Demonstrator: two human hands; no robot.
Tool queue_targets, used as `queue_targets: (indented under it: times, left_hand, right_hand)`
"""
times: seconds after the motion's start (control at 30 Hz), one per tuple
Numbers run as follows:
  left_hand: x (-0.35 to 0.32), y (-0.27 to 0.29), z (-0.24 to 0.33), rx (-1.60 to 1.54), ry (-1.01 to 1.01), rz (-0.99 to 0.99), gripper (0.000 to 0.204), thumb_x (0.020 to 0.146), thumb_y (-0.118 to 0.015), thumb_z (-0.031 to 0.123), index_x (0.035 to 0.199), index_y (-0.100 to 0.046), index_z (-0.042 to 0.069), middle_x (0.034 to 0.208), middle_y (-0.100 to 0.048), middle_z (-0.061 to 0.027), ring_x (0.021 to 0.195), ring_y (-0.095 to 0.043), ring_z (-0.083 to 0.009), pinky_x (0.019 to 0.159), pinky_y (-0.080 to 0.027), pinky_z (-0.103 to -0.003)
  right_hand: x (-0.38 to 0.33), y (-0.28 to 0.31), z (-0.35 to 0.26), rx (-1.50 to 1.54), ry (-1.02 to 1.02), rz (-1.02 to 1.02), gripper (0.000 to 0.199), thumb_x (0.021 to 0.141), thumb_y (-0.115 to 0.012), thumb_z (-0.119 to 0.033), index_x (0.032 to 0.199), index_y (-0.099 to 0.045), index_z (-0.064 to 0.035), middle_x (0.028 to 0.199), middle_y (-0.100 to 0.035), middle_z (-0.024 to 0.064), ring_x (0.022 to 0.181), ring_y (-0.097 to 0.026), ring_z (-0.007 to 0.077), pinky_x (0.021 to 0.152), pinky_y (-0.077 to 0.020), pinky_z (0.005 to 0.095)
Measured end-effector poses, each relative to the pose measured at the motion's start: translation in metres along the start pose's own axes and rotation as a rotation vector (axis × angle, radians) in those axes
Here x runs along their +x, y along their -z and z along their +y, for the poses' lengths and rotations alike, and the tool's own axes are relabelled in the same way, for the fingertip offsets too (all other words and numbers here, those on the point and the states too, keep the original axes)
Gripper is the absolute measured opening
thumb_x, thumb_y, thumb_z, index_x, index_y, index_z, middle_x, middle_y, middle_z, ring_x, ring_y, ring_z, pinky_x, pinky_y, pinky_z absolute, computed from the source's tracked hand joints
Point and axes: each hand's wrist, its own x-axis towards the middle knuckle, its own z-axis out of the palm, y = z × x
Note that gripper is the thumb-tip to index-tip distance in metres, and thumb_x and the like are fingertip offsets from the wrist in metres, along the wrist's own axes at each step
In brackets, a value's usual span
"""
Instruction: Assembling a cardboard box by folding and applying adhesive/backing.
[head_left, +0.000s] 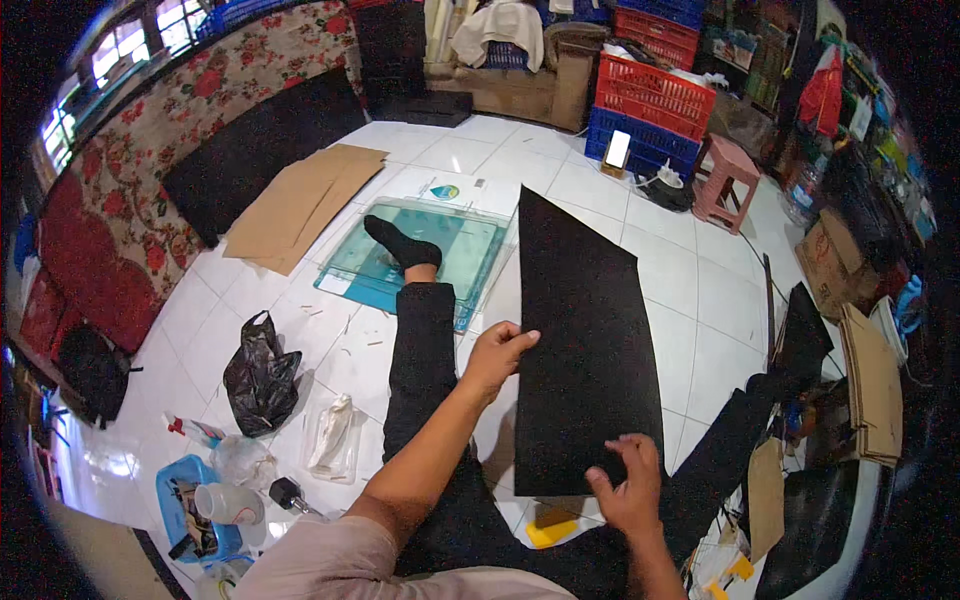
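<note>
Sheet [588,370], black, lies between the person's legs [422,360]; the left hand [497,358] pinches its left edge between thumb and fingers, likely against tipping. The right hand [632,487], half open by the lower right corner, seems placed to steady it; contact cannot be told.

Flat black panel [590,350], far edge aslant, over white tiles [695,330]

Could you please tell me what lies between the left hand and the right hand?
In the head view, a black sheet lies between the left hand and right hand.
</note>
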Motion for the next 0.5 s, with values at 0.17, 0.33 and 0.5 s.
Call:
queue_targets:
  times: [0.17, 0.33, 0.5]
  left_hand:
    - [-0.023, -0.054, 0.041, -0.047, -0.043, -0.016, 0.024, 0.088, -0.075, 0.023, 0.082, -0.055, 0.01, 0.069, -0.051, 0.0028, 0.059, -0.049, -0.0069, 0.052, -0.042, -0.023]
    - [-0.022, -0.091, 0.041, -0.284, -0.022, -0.28, 0.055, 0.097, -0.055, 0.05, 0.115, -0.058, -0.001, 0.1, -0.062, -0.0077, 0.085, -0.062, -0.016, 0.073, -0.054, -0.032]
    - [-0.037, -0.118, 0.052, -0.458, 0.075, -0.551, 0.073, 0.098, -0.039, 0.064, 0.136, -0.05, 0.002, 0.124, -0.057, -0.0099, 0.106, -0.061, -0.0245, 0.091, -0.05, -0.038]
  right_hand:
    - [0.096, 0.036, -0.053, -0.025, -0.222, -0.253, 0.071, 0.081, -0.068, -0.06, 0.12, -0.064, -0.0003, 0.11, -0.066, 0.0246, 0.106, -0.064, 0.0382, 0.094, -0.0487, 0.0452]
    - [0.177, 0.067, -0.091, -0.473, -0.171, -0.488, 0.084, 0.072, -0.065, -0.073, 0.117, -0.067, -0.0023, 0.106, -0.07, 0.0213, 0.101, -0.068, 0.0354, 0.089, -0.0532, 0.0441]
    - [0.206, 0.087, -0.088, -0.788, -0.14, -0.635, 0.074, 0.07, -0.074, -0.062, 0.113, -0.068, -0.0021, 0.106, -0.071, 0.0171, 0.099, -0.069, 0.0332, 0.086, -0.0542, 0.0418]
